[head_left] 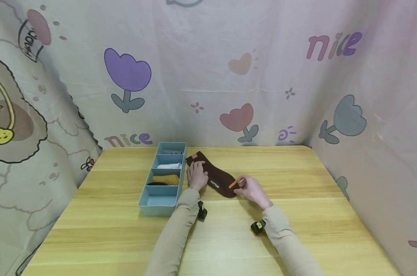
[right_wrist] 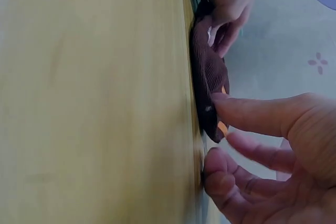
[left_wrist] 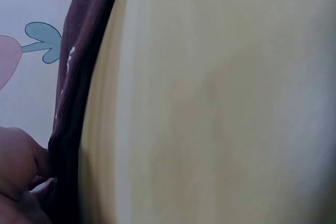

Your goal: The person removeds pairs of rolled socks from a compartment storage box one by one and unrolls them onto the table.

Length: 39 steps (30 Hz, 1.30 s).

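On the smooth, wood-grained tabletop (head_left: pixel 308 184), a long, pale-blue tray (head_left: pixel 160 210) with four box-shaped compartments holds soft fabric items (head_left: pixel 167 179) in the three toward 12 o'clock. At its 3 o'clock, the left hand (head_left: pixel 197 177) rests on the cuff end of a brown ribbed sock (head_left: pixel 223 180); whether its fingers pinch, I cannot tell. The sock slants toward 4 o'clock, its orange-striped, rounded toe clamped between the right hand's (head_left: pixel 252 190) thumb and fingers.
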Motion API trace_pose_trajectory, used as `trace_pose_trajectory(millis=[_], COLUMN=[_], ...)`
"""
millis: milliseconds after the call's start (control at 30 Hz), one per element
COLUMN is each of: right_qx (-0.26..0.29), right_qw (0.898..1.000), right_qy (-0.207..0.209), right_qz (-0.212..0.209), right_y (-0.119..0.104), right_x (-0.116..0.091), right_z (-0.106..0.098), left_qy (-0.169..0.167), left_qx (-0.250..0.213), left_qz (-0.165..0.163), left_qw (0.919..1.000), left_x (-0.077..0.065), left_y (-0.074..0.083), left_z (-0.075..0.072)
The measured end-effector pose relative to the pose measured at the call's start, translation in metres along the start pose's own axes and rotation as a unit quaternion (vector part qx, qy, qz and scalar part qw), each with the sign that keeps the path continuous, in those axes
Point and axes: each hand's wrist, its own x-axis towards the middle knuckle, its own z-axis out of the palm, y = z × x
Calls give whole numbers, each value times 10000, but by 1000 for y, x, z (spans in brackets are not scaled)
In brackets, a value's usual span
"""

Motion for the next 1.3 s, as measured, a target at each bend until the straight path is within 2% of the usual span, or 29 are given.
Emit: trace_pose_trajectory(millis=[233, 400, 500, 567, 700, 800, 1000, 1167, 1300], right_qx=[-12, 254, 474, 577, 727, 974, 1451, 1597, 1661], right_qw=[10000, 9996, 9988, 9983, 9973, 9952, 9886, 9858, 9851], right_qy=[-21, 59, 68, 69, 74, -31, -293, -285, -198], right_qz=[70, -147, -92, -34, -35, -18, 266, 440, 404], right_y=[-6, -6, -7, -8, -7, -7, -7, -5, -4], right_x=[2, 4, 4, 4, 5, 5, 3, 4, 4], right_z=[10, 17, 20, 21, 25, 26, 28, 30, 32], left_qy=[297, 368, 447, 642, 732, 611, 577, 627, 752], left_qx=[-358, -180, -88, -80, -133, -166, -88, -185, -245], left_qz=[-427, -557, -571, -466, -407, -440, -318, -230, -116], left_qw=[9980, 9976, 9973, 9968, 9964, 9970, 9978, 9976, 9968], left_x=[7, 10, 12, 14, 16, 15, 15, 16, 16], left_y=[-3, -4, -4, -5, -4, -1, 0, 0, -2], left_z=[2, 2, 2, 4, 3, 1, 0, 1, 2])
